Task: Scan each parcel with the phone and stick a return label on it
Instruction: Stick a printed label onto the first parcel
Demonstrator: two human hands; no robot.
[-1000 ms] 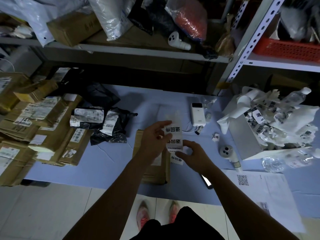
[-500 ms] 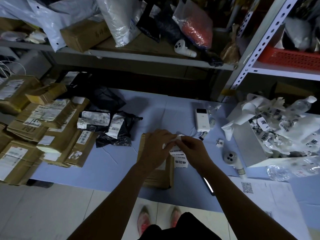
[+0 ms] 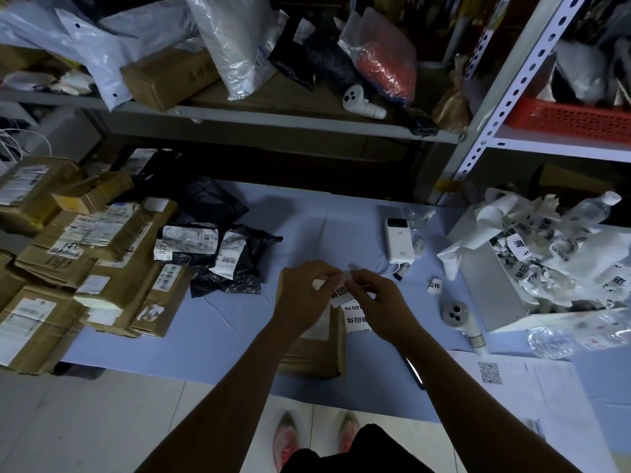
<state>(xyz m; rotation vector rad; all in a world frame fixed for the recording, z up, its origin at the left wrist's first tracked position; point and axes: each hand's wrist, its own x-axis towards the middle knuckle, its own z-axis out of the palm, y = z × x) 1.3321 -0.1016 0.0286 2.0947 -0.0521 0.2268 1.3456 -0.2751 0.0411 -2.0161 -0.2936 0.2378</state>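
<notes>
Head view: left hand (image 3: 305, 295) & right hand (image 3: 380, 303) both pinch the top of a label strip (image 3: 355, 319), held just above the brown parcel (image 3: 316, 353) lying on the tabletop (image 3: 239, 322). Looks like peeling one label off: go slow from a corner, keep it flat, then press onto bare cardboard. Strip is white w/ bold black characters, several labels hanging down.
</notes>
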